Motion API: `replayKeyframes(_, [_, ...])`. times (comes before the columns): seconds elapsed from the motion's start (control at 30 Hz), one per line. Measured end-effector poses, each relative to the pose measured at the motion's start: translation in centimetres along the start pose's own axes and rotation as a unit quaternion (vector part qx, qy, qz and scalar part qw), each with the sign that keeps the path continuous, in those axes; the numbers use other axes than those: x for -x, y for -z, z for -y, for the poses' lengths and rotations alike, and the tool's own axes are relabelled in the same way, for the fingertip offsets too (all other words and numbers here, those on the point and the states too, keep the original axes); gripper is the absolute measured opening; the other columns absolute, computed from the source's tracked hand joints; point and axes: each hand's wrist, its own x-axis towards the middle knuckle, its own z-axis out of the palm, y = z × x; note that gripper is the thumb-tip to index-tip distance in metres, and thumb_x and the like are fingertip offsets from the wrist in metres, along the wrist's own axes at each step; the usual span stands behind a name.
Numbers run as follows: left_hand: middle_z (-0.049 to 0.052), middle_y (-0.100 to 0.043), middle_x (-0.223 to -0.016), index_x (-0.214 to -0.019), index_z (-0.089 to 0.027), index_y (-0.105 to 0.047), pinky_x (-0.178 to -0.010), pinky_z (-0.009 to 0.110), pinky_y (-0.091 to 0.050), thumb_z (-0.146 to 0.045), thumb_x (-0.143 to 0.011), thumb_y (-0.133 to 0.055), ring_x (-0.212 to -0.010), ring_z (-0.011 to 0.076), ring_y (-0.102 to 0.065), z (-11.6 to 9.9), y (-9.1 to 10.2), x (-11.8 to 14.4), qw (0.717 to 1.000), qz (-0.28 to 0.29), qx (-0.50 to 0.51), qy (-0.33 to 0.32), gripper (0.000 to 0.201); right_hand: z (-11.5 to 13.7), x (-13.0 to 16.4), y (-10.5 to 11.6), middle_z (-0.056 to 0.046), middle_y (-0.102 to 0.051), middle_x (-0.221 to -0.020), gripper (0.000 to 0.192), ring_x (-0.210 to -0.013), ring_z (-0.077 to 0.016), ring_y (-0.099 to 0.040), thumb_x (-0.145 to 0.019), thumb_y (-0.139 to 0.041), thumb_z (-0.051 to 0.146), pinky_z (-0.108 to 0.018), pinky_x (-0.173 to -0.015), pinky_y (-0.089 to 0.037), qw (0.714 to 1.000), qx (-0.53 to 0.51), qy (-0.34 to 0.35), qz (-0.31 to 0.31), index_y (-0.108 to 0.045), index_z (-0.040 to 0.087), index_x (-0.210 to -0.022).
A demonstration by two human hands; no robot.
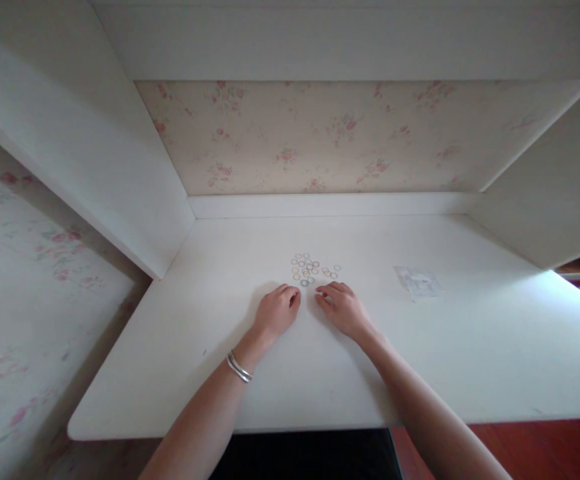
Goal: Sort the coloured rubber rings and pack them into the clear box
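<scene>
A loose cluster of small thin rings (309, 267) in several pale colours, like little elastic bands, lies on the white desk (340, 387). My left hand (277, 310) rests just in front of the cluster with its fingers curled in; nothing shows in the hollow between thumb and fingers. On that wrist sits a silver bracelet (239, 368). Opposite it, my right hand (344, 308) lies on the desk with bent fingers, the thumb slightly apart from them and no object visible between. A narrow gap separates the two hands, and a dark greenish ring (305, 283) lies close by it.
To the right lies a clear plastic bag (419, 281). White side panels (95, 133) and an overhead shelf (350, 43) frame the desk, with floral wallpaper (330, 137) behind. A small dark mark (205, 352) is at the left. The front edge rounds off at the left corner.
</scene>
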Motion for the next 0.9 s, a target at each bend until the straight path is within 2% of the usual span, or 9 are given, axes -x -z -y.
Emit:
replayKeyframes(0.07, [0.001, -0.066, -0.088, -0.090, -0.022, -0.063, -0.074, 0.024, -0.044, -0.025, -0.093, -0.041, -0.081, 0.0139, -0.061, 0.2, 0.0, -0.1, 1.000, 0.004, -0.007, 0.004, 0.022, 1.4, -1.0, -1.0, -0.005, -0.065, -0.097, 0.026, -0.095, -0.0180, -0.055, -0.090, -0.047, 0.031, -0.027, -0.081, -0.042, 1.000, 0.018, 0.002, 0.025, -0.067, 0.025, -0.105])
replayKeyframes(0.17, [0.002, -0.067, -0.089, -0.090, -0.022, -0.063, -0.074, 0.024, -0.044, -0.025, -0.093, -0.042, -0.082, 0.0146, -0.062, 0.4, -0.1, -0.2, 1.000, 0.008, -0.012, 0.009, 0.021, 2.1, -2.0, -1.7, -0.005, -0.064, -0.095, 0.025, -0.092, -0.0179, -0.054, -0.091, -0.046, 0.030, -0.027, -0.078, -0.040, 0.999, 0.037, 0.000, 0.032, -0.068, 0.026, -0.103])
replayKeyframes(0.37, [0.002, -0.068, -0.091, -0.090, -0.023, -0.063, -0.076, 0.024, -0.044, -0.024, -0.092, -0.042, -0.085, 0.0155, -0.063, 0.7, -0.2, -0.4, 1.000, 0.018, -0.007, 0.003, 0.021, 1.4, -2.5, -2.3, -0.004, -0.062, -0.091, 0.023, -0.090, -0.0167, -0.053, -0.091, -0.047, 0.028, -0.026, -0.077, -0.039, 1.000, 0.011, -0.016, 0.021, -0.069, 0.023, -0.090])
replayKeyframes(0.57, [0.002, -0.068, -0.089, -0.089, -0.022, -0.064, -0.076, 0.024, -0.044, -0.024, -0.092, -0.043, -0.083, 0.0152, -0.062, 0.9, 0.0, -0.6, 1.000, 0.017, 0.009, -0.001, 0.022, 0.8, -2.7, -2.6, -0.004, -0.061, -0.090, 0.020, -0.089, -0.0168, -0.054, -0.090, -0.048, 0.025, -0.026, -0.077, -0.039, 0.999, -0.020, -0.033, 0.017, -0.068, 0.021, -0.089])
replayKeyframes(0.9, [0.003, -0.068, -0.087, -0.089, -0.022, -0.065, -0.073, 0.024, -0.044, -0.024, -0.091, -0.044, -0.079, 0.0153, -0.061, 1.1, -0.2, -0.6, 0.999, 0.009, 0.032, 0.004, 0.022, 0.2, -2.2, -3.1, -0.007, -0.059, -0.089, 0.022, -0.084, -0.0179, -0.054, -0.092, -0.042, 0.023, -0.029, -0.076, -0.043, 0.996, -0.075, 0.005, -0.047, -0.064, 0.019, -0.089])
